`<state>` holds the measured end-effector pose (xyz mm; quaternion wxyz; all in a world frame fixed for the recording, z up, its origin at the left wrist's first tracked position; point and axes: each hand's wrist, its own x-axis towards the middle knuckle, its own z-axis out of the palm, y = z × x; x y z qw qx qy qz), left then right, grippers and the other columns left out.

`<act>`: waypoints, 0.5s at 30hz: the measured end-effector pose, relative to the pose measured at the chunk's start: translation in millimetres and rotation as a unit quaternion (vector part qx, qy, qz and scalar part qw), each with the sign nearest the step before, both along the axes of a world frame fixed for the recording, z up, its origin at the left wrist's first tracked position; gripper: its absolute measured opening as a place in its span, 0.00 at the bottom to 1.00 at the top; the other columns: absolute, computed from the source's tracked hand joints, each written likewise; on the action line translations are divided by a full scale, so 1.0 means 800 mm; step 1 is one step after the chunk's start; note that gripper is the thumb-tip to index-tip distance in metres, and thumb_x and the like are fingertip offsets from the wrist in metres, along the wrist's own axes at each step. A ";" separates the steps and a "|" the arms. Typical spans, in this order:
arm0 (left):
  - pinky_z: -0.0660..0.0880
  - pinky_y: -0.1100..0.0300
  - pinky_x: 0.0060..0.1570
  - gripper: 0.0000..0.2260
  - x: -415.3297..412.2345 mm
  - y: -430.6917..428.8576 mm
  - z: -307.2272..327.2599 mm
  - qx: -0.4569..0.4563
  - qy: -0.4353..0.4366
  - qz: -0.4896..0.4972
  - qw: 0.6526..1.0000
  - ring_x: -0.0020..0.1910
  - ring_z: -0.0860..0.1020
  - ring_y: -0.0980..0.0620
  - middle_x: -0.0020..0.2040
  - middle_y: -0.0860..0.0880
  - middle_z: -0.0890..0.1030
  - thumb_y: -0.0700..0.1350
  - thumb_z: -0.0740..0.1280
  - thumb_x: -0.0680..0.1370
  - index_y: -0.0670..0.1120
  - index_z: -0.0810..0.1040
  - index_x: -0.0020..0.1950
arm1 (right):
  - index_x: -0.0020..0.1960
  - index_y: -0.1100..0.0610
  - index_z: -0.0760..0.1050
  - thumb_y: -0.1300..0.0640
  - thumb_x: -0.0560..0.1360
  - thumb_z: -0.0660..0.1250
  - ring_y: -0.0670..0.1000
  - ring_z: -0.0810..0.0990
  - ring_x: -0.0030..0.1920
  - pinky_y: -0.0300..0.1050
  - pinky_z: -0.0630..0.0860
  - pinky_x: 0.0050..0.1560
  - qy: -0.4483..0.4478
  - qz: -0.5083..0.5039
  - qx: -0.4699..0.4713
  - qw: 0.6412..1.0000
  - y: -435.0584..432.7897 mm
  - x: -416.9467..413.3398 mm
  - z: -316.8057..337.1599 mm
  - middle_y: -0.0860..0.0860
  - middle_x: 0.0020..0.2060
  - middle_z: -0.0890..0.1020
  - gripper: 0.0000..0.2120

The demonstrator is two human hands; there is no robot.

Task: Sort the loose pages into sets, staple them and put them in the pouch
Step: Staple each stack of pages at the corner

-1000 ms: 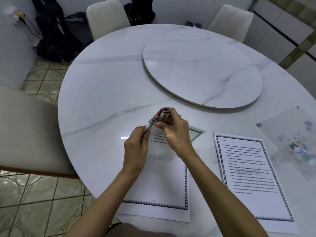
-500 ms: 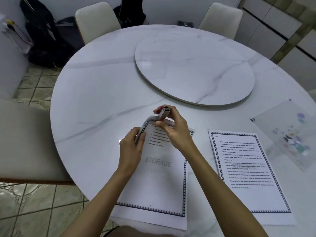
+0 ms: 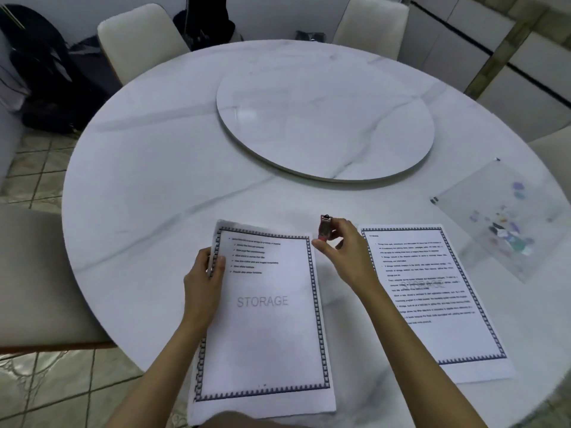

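Nearest, a set of white printed pages [image 3: 265, 319] with a dark patterned border and the grey word STORAGE, flat on the round white marble table [image 3: 154, 180] at its near edge, top left corner only slightly curled. Half a second ago, that corner raised and caught in the small pink-and-silver stapler [image 3: 325, 228]; now let go, with the stapler off the paper and carried across to just past the top right corner. Probably stapled, though no staple visible at this size; if so, ready for the pouch.

Left hand [image 3: 204, 282] pinching the left edge of the pages near the top, thumb on the sheet, fingers curled beneath. Right hand [image 3: 346, 251] clamped round the stapler, holding it upright above the table, between these pages and a second bordered set of text pages [image 3: 432, 301] flat to the right. Hands apart, forearms low over the table.

Further right, well apart from both hands, a translucent plastic pouch [image 3: 500, 220] with small coloured shapes, lying flat. Beyond, a raised round marble turntable [image 3: 324, 118] at the table's centre.
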<state>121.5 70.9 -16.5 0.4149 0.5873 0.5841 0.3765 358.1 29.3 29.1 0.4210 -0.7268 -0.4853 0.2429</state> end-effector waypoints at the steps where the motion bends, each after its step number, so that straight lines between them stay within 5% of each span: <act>1: 0.70 0.67 0.39 0.07 -0.002 -0.001 -0.003 -0.005 0.007 -0.003 1.000 0.42 0.76 0.59 0.44 0.55 0.78 0.44 0.60 0.80 0.44 0.74 0.55 | 0.54 0.55 0.74 0.59 0.70 0.72 0.46 0.74 0.45 0.24 0.65 0.41 -0.021 0.000 -0.020 1.000 -0.005 0.007 -0.008 0.46 0.44 0.76 0.14; 7: 0.68 0.69 0.37 0.08 -0.005 -0.001 -0.010 -0.014 0.034 0.001 0.999 0.41 0.74 0.57 0.47 0.50 0.78 0.43 0.60 0.80 0.42 0.73 0.57 | 0.60 0.61 0.74 0.57 0.72 0.71 0.55 0.73 0.54 0.36 0.63 0.49 -0.146 -0.002 -0.144 0.979 -0.012 0.032 -0.051 0.57 0.52 0.76 0.18; 15: 0.69 0.75 0.35 0.04 -0.012 -0.008 -0.004 -0.014 0.011 -0.010 1.000 0.37 0.75 0.67 0.43 0.57 0.78 0.42 0.61 0.80 0.47 0.72 0.54 | 0.57 0.63 0.73 0.56 0.74 0.67 0.56 0.68 0.56 0.44 0.65 0.55 -0.210 -0.044 -0.164 0.963 -0.006 0.030 -0.060 0.57 0.53 0.75 0.15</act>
